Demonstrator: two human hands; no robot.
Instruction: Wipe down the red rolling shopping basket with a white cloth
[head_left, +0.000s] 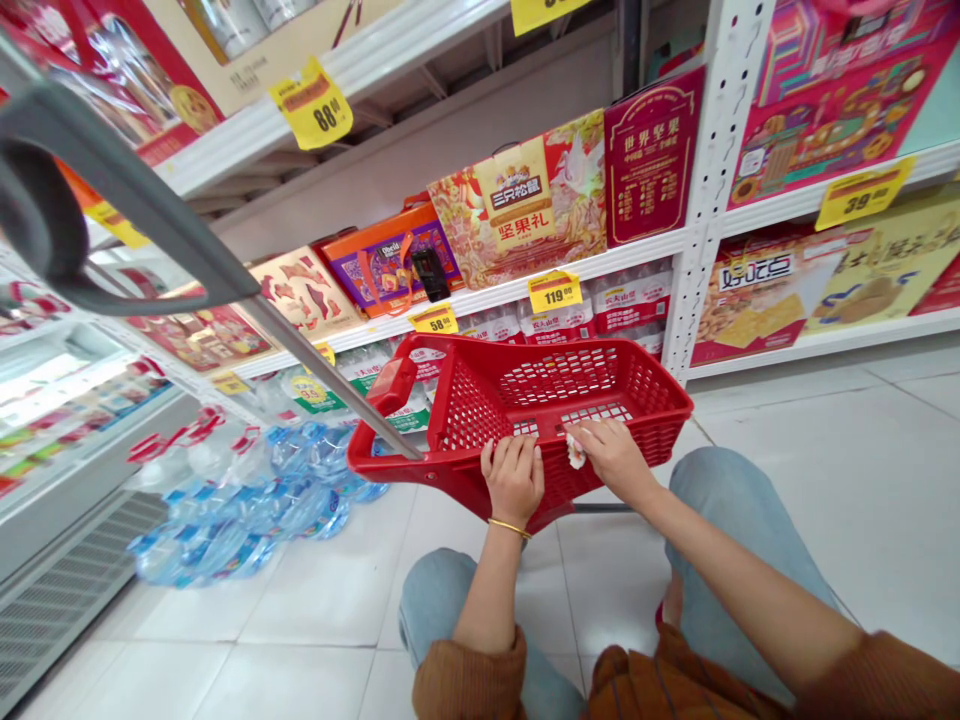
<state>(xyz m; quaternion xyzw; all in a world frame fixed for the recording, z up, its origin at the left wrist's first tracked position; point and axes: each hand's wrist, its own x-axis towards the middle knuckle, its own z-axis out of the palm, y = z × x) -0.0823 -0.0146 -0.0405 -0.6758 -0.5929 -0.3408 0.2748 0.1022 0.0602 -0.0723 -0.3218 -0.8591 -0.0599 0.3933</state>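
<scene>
A red plastic shopping basket (559, 372) with perforated walls stands before me, between my knees and the shelf. My left hand (514, 475) has its fingers curled over the near rim, with a thin gold bangle at the wrist. Farther right along that rim is my right hand (619, 458), closed on a crumpled white tissue (575, 450). Both hands lie close to the basket's near wall. A metal pull rod (322, 372) slants from the basket up to a grey handle (142, 200) at the upper left.
Boxed nut gifts (525, 195) line the low shelf (622, 256), with packed water bottles beneath. Large blue water bottles (247, 520) stand on the tiled floor at left, beside a chiller cabinet (75, 570). A white perforated post (701, 250) rises at right, next to more boxes (772, 285).
</scene>
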